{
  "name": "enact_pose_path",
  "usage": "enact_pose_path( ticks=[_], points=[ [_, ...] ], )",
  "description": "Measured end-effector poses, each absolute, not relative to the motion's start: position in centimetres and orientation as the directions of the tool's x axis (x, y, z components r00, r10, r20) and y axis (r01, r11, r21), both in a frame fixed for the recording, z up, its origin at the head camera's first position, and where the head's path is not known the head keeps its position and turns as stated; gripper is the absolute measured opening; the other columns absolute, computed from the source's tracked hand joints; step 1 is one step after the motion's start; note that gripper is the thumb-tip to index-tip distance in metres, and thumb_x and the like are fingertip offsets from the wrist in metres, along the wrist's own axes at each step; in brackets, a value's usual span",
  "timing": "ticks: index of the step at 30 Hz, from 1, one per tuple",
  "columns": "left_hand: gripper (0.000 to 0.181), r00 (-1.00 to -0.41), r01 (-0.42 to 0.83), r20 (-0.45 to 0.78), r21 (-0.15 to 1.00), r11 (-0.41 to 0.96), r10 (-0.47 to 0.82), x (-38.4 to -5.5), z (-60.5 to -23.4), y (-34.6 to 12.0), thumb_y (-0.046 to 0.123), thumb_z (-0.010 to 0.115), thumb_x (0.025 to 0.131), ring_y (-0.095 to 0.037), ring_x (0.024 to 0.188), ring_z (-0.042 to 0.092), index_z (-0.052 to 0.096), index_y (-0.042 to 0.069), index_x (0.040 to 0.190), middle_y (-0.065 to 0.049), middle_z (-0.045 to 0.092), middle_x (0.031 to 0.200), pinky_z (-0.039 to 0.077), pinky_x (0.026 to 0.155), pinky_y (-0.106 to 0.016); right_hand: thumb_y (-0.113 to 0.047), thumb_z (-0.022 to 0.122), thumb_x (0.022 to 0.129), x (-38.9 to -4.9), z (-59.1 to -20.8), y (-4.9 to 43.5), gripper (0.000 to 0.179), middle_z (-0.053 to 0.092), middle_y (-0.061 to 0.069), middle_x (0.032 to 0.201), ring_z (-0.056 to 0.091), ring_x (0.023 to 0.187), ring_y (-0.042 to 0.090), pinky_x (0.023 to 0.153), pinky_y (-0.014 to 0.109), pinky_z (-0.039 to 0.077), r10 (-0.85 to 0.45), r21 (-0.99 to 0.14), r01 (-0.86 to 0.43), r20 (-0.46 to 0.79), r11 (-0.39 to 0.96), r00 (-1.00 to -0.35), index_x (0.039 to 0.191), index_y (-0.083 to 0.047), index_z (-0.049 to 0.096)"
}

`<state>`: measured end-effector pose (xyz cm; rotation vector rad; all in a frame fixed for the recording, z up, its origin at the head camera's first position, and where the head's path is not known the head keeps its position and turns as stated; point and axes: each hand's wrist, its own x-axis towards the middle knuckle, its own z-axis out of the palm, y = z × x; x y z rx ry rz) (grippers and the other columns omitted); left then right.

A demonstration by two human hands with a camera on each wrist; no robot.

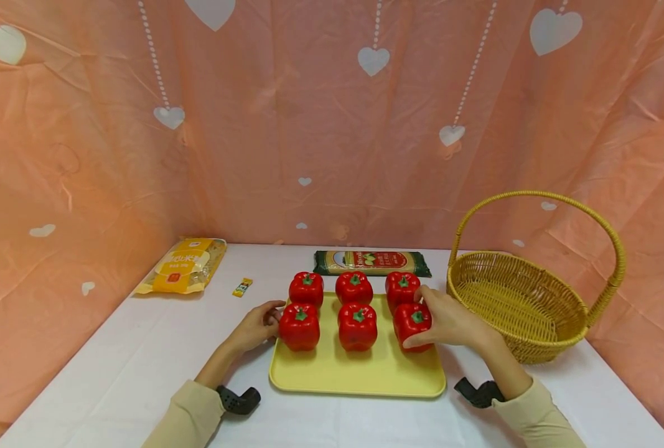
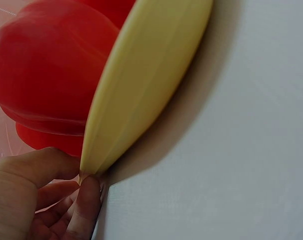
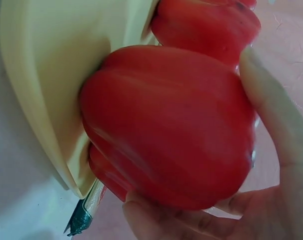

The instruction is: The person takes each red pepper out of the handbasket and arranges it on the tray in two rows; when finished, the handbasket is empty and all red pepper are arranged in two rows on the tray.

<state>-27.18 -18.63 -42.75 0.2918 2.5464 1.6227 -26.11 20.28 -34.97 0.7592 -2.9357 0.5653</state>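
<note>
Several red bell peppers with green stems stand in two rows on a yellow tray (image 1: 360, 378) in the head view. My right hand (image 1: 453, 320) grips the front right bell pepper (image 1: 406, 323), thumb on its near side and fingers on its far side. That same bell pepper (image 3: 166, 125) fills the right wrist view, its base at the tray. At the tray's left edge, my left hand (image 1: 255, 327) is beside the front left bell pepper (image 1: 299, 330). The left wrist view shows its thumb and fingers pinching the rim of the tray (image 2: 146, 75).
A wicker basket (image 1: 533, 339) with a tall handle stands right of the tray. Behind the tray lies a green packet (image 1: 372, 262). A yellow bag (image 1: 183, 266) and a small yellow sachet (image 1: 243, 287) lie at the back left on the white tablecloth (image 1: 113, 367).
</note>
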Motion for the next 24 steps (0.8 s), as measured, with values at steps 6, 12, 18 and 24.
enact_pose_path(
  ticks=[6, 12, 18, 24],
  points=[
    [0.054, -0.980, 0.087, 0.002, 0.907, 0.412, 0.201, -27.3, -42.9, -18.6, -0.005, 0.055, 0.083, -0.018, 0.076, 0.050, 0.041, -0.003, 0.134, -0.011, 0.053, 0.097, 0.051, 0.063, -0.026, -0.055, 0.082, 0.056, -25.9, -34.6, 20.5, 0.085, 0.057, 0.006, 0.103, 0.055, 0.095, 0.019, 0.082, 0.039, 0.049, -0.465, -0.394, -0.461, 0.093, 0.795, -0.881, 0.115, -0.006, 0.045],
    [0.053, -0.975, 0.109, 0.016, 0.905, 0.412, 0.223, -26.4, -41.7, -18.2, -0.005, 0.054, 0.083, -0.018, 0.075, 0.049, 0.040, -0.008, 0.134, -0.012, 0.053, 0.097, 0.050, 0.063, -0.028, -0.042, 0.084, 0.061, -26.2, -34.0, 21.8, 0.077, 0.057, 0.004, 0.104, 0.056, 0.091, 0.018, 0.074, 0.034, 0.051, -0.549, -0.472, -0.501, 0.042, 0.726, -0.835, 0.119, -0.011, 0.045],
    [0.051, -0.974, 0.109, 0.016, 0.909, 0.403, 0.227, -25.2, -39.8, -17.8, -0.006, 0.054, 0.083, -0.017, 0.075, 0.049, 0.040, -0.010, 0.132, -0.013, 0.053, 0.096, 0.050, 0.064, -0.028, -0.026, 0.081, 0.069, -27.0, -33.8, 23.7, 0.074, 0.056, 0.008, 0.108, 0.056, 0.092, 0.021, 0.075, 0.037, 0.051, -0.662, -0.593, -0.539, 0.014, 0.598, -0.750, 0.130, -0.011, 0.044],
    [0.051, -0.975, 0.106, 0.014, 0.907, 0.407, 0.223, -25.1, -39.6, -17.7, -0.006, 0.055, 0.083, -0.017, 0.075, 0.049, 0.040, -0.010, 0.132, -0.013, 0.053, 0.096, 0.050, 0.064, -0.028, -0.023, 0.079, 0.073, -27.5, -34.0, 24.3, 0.067, 0.058, 0.009, 0.107, 0.058, 0.093, 0.023, 0.078, 0.043, 0.051, -0.670, -0.629, -0.523, 0.004, 0.575, -0.742, 0.130, -0.009, 0.047]
  ],
)
